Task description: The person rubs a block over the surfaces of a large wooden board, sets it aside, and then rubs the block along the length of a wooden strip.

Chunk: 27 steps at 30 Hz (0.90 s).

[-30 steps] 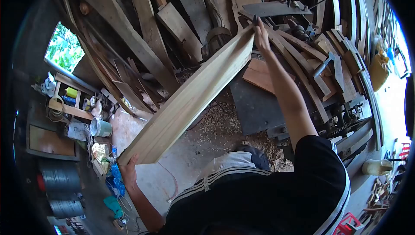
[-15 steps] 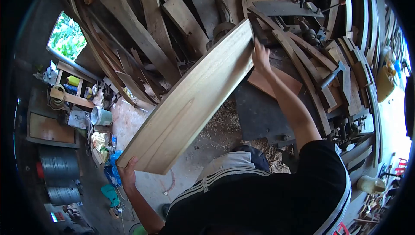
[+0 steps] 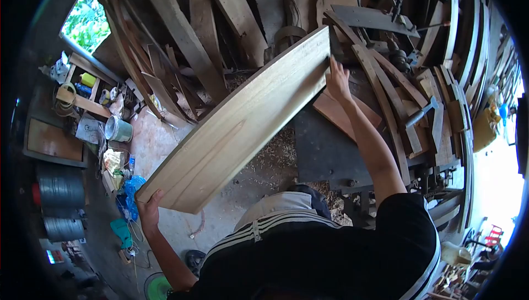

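Note:
A long, pale wooden board with visible grain is held up at a slant in front of me, its far end toward the upper right. My left hand is closed around its near lower-left corner, thumb on the face. At the far end, my right hand touches the board's end edge, with its fingers stretched out and slightly apart. A reddish-brown wood piece lies below my right forearm on a dark flat metal surface.
Rough planks lean at the back. A hammer rests among curved wood strips on the right. Shavings litter the floor. On the left stand a white bucket and dark drums; a green fan is at the bottom.
My view has shifted a little. The board's near end has moved left and up in view. My right hand's fingers, more curled before, are now straighter at the end edge.

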Each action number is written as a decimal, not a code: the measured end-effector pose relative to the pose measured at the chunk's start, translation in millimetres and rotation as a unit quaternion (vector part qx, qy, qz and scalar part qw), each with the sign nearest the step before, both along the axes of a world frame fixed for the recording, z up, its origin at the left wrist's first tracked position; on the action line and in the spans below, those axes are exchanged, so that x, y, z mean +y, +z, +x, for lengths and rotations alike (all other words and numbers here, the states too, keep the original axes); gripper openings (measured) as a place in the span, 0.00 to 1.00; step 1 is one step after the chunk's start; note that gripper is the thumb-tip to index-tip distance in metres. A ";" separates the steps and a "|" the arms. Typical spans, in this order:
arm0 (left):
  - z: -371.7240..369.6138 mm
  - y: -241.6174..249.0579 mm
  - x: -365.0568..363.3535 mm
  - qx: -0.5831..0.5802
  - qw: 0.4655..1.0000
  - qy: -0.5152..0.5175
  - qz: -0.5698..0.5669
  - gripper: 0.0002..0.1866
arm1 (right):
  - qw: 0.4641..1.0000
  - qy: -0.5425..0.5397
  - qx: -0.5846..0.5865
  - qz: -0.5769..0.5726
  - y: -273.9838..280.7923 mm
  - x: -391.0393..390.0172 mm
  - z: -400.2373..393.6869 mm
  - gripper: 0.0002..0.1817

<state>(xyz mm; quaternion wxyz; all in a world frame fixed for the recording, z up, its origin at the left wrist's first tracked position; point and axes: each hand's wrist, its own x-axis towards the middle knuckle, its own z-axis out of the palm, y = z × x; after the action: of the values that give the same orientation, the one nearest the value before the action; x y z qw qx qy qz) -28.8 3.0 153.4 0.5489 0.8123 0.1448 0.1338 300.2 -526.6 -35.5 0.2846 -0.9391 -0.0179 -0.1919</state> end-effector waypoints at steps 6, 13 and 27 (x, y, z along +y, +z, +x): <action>-9.2 1.9 -15.6 0.032 0.998 0.024 0.049 0.15 | 0.979 -0.027 0.198 -0.046 44.9 -66.0 -44.7 0.31; -20.6 -16.3 -6.9 0.040 0.998 0.023 0.040 0.16 | 0.984 0.131 0.072 0.095 58.3 -93.0 -6.0 0.48; -48.2 -78.3 28.9 0.132 0.978 0.117 -0.107 0.23 | 0.859 0.283 0.251 0.346 58.2 -16.2 66.9 0.33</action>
<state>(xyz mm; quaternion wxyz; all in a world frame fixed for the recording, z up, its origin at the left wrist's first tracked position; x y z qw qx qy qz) -77.0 31.8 75.1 0.5893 0.7366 0.3238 0.0724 367.0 -542.8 22.7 0.6283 -0.7509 -0.1431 0.1447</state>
